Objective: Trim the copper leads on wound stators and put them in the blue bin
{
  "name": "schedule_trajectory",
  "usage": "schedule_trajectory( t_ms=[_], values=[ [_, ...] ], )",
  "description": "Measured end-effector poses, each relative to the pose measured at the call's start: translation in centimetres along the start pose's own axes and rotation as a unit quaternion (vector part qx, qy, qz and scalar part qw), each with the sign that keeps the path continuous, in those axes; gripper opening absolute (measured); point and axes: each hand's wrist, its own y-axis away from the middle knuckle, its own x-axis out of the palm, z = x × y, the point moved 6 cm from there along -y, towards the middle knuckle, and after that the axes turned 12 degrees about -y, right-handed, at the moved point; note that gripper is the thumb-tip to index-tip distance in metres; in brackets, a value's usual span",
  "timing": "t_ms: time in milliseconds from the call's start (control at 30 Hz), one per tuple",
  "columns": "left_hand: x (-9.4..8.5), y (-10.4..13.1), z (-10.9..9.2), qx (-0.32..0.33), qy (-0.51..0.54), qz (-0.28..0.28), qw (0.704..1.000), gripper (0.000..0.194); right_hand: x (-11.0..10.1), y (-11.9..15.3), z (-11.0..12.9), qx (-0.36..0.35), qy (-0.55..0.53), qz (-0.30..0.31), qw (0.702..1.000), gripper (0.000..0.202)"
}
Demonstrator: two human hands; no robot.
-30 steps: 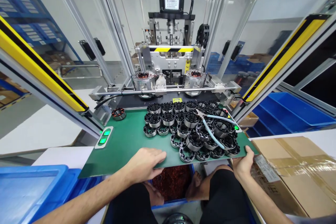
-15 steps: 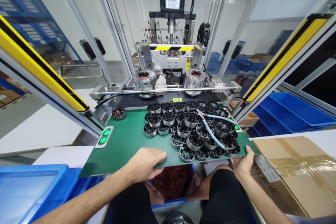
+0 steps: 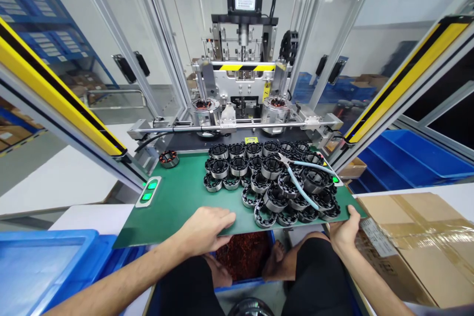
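My left hand (image 3: 207,228) rests on the front edge of the green work surface (image 3: 185,197), fingers bent over it and the thumb below. At the right front corner, my right hand (image 3: 345,227) grips the edge, thumb on top and fingers hidden underneath. Several black and silver ring-shaped cores (image 3: 274,198) are piled between the hands, stacked in places. Pliers with light blue handles (image 3: 302,192) lie open on top of the pile. One core with copper windings (image 3: 169,159) sits alone at the back left.
Behind the surface stands a machine with two clear cylindrical fixtures (image 3: 206,112) and a horizontal rail (image 3: 237,128). Green-lit buttons (image 3: 149,191) are at left. A cardboard box (image 3: 418,237) stands at right, blue trays (image 3: 44,266) at left, and a bin of copper-coloured scraps (image 3: 246,256) below.
The clear covers at both machine fixtures look slightly different, and the view has shifted a little. Both hands keep their places on the edge.
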Motion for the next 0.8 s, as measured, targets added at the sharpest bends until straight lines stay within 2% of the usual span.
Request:
schedule_trajectory(
  t_ms=[333, 800],
  values=[
    [0.05, 0.06, 0.04, 0.001, 0.006, -0.007, 1.0, 0.032, -0.15, -0.09, -0.12, 0.013, 0.0, -0.003, 1.0, 0.05],
    [0.05, 0.02, 0.08, -0.001, 0.007, -0.008, 1.0, 0.032, 0.11, 0.13, 0.0, -0.006, 0.003, 0.001, 1.0, 0.05]
  ],
)
